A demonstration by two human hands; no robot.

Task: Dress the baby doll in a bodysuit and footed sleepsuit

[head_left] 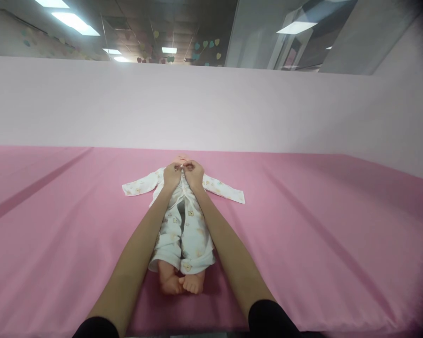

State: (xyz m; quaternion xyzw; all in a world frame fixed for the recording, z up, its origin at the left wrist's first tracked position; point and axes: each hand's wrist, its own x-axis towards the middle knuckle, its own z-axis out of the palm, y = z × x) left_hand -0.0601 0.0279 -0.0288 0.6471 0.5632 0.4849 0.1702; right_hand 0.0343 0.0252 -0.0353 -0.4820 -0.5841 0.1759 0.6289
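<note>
A baby doll point(171, 280) lies on its back, its bare feet toward me and its head at the far end. It wears a white printed top point(223, 189) with both sleeves spread out sideways, and matching white trousers point(196, 230). At the doll's neck, my left hand point(172, 174) pinches the collar of the top. Close beside it, my right hand point(193, 173) pinches the other side of the collar, fingertips nearly touching the left ones. My hands hide the fastening between the fingers and part of the doll's chest.
Under the doll spreads a pink padded mat point(303, 263) with creases and seams. Behind it runs a low white wall point(204, 105), with glass point(261, 35) above. Another pale wall point(402, 117) closes the right side. The mat's front edge lies near my body.
</note>
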